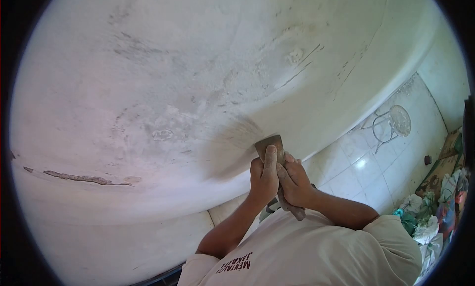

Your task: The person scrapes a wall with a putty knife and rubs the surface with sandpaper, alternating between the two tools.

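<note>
Both my hands hold a metal scraper (270, 142) whose flat blade is pressed against a white plastered wall (198, 78). My left hand (262, 179) wraps the tool, and its index finger lies straight along the blade. Right beside it, my right hand (295, 184) grips the handle, whose end sticks out below my wrist. A grey scraped patch on the wall spreads just left of and above the blade.
The wall has scuffs, hairline cracks and a long chipped strip (84, 178) at the left. White floor tiles (366, 167) lie to the right, with a wire stool (393, 122) on them. A pile of cloth and bags (435, 207) sits at the right edge.
</note>
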Demonstrator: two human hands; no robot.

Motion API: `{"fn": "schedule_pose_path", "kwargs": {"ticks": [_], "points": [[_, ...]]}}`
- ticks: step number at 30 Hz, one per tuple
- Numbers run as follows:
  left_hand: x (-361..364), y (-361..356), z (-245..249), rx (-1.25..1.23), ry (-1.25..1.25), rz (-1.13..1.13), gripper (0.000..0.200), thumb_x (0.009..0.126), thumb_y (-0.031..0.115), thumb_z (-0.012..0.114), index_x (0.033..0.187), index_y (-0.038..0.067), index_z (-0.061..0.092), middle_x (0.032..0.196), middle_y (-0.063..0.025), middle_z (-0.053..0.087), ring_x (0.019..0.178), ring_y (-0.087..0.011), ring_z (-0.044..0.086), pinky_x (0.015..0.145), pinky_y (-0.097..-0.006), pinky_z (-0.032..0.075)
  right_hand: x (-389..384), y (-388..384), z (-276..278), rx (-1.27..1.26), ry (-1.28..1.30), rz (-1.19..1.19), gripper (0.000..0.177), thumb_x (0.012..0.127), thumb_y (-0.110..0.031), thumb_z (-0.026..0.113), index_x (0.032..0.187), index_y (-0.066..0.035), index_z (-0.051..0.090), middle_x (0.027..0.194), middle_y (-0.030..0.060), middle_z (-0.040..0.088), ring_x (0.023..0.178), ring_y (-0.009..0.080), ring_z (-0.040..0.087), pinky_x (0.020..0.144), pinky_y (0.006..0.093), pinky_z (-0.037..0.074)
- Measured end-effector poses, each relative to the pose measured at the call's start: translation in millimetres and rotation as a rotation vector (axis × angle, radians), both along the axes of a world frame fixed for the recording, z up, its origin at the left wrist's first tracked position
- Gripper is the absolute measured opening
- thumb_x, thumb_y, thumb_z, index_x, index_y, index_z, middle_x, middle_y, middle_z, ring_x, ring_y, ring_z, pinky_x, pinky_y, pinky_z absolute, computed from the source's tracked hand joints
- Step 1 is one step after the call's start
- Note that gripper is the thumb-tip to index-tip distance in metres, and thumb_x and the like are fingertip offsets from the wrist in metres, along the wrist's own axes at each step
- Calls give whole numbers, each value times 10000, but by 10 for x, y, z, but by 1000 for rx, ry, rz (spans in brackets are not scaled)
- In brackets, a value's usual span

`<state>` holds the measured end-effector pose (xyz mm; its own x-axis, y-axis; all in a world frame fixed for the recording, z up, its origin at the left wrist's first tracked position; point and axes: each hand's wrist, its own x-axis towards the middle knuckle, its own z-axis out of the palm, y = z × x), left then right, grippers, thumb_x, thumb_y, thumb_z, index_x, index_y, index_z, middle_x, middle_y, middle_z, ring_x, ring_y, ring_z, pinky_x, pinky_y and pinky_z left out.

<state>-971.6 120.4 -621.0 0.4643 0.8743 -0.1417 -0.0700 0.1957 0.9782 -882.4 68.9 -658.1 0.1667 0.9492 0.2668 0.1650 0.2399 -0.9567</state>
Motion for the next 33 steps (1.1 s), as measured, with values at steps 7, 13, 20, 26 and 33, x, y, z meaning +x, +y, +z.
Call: {"fn": "schedule_pose_path", "kwargs": {"ticks": [7, 13, 20, 26, 33], "points": [[27, -14, -98, 38, -43, 76, 492, 1040, 327, 354, 829, -35, 612, 781, -126, 654, 766, -211, 660, 732, -326, 538, 122, 46, 54, -25, 157, 172, 229, 977, -170, 401, 968, 12, 540, 958, 156, 535, 888, 319, 516, 819, 423, 395], [34, -16, -141, 32, -83, 97, 491, 1040, 315, 354, 823, -42, 611, 782, -131, 656, 767, -211, 660, 732, -322, 533, 89, 41, 12, 39, 53, 80, 231, 983, -162, 394, 952, 9, 546, 952, 153, 530, 875, 299, 515, 797, 393, 413], [57, 2, -195, 77, -76, 108, 481, 1037, 297, 359, 818, -49, 611, 779, -133, 652, 777, -221, 658, 747, -333, 532, 153, 79, -88, -23, 86, 133, 225, 972, -162, 412, 948, 14, 549, 928, 171, 552, 834, 325, 537, 797, 416, 408], [42, 12, 124, 116, -161, 204, 449, 1028, 268, 361, 833, -55, 605, 772, -133, 644, 769, -231, 655, 768, -343, 534, 200, 173, 30, -29, -87, 222, 242, 968, -169, 401, 983, 0, 574, 1019, 149, 554, 924, 284, 530, 831, 418, 385], [-25, -47, -113, 57, -18, 190, 493, 1030, 320, 381, 797, -42, 622, 733, -114, 652, 696, -183, 641, 667, -304, 530, 17, 49, -18, -46, 56, 129, 218, 962, -171, 402, 973, -21, 558, 1010, 180, 557, 982, 350, 518, 853, 472, 357]]}}
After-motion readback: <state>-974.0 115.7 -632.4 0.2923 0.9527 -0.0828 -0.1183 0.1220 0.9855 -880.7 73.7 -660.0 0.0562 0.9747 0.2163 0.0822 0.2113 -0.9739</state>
